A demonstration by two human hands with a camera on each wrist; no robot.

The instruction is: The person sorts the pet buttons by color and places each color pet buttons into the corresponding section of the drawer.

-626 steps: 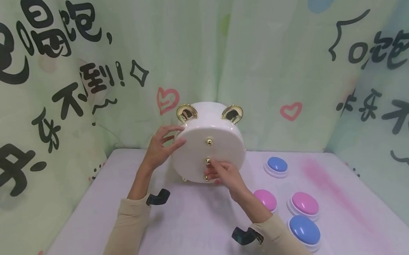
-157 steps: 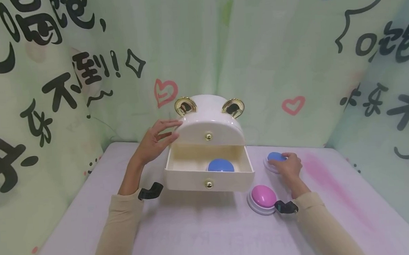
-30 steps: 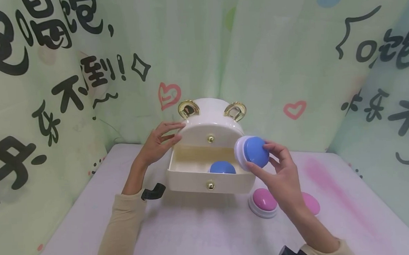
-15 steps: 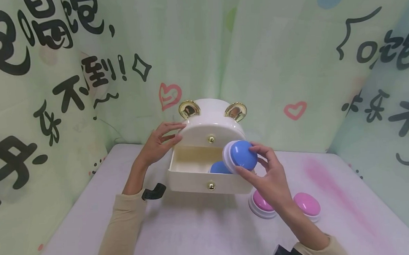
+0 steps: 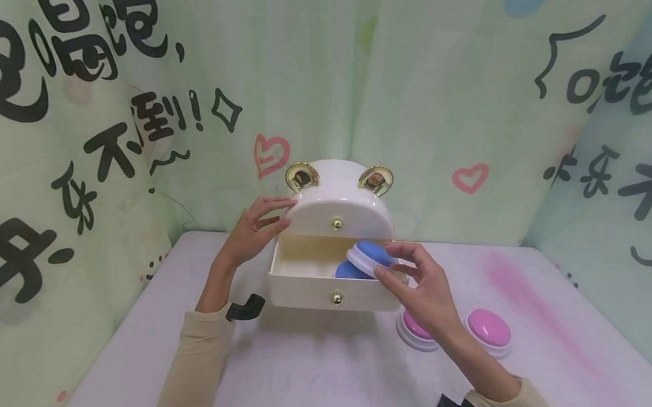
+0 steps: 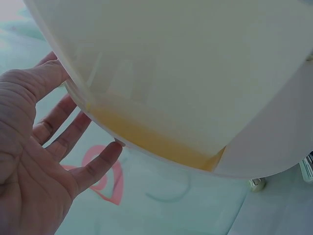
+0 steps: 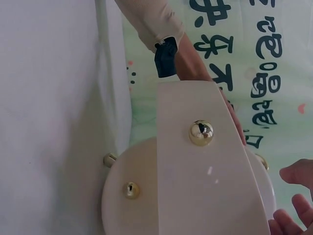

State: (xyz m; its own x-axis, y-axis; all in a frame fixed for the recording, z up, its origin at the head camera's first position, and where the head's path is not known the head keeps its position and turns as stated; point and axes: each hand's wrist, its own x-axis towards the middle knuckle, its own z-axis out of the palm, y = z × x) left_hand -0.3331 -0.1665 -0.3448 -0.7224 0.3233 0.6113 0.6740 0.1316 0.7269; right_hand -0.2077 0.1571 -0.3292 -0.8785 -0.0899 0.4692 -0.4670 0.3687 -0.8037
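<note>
A white round-topped drawer box (image 5: 353, 211) with gold ear-like ornaments has its middle drawer (image 5: 302, 294) pulled out. Over the drawer's right part, my right hand (image 5: 425, 287) pinches a blue-topped push button (image 5: 368, 259) with a white base, held tilted. Beneath it another blue push button (image 5: 348, 271) lies inside, partly covered. My left hand (image 5: 253, 232) touches the box's upper left edge with spread, loosely bent fingers; the left wrist view shows the fingertips (image 6: 116, 147) at the rim. In the right wrist view, the held button is out of sight.
Two pink push buttons stand on the white table (image 5: 311, 368): one (image 5: 416, 326) near the drawer's right corner, partly behind my right forearm, the other (image 5: 490, 328) farther right. A printed curtain (image 5: 421, 132) rises behind the box.
The right hand has picked up the blue push button from the table, brought it left, then lowered and tipped it into the open drawer. My left hand stays on the box.
</note>
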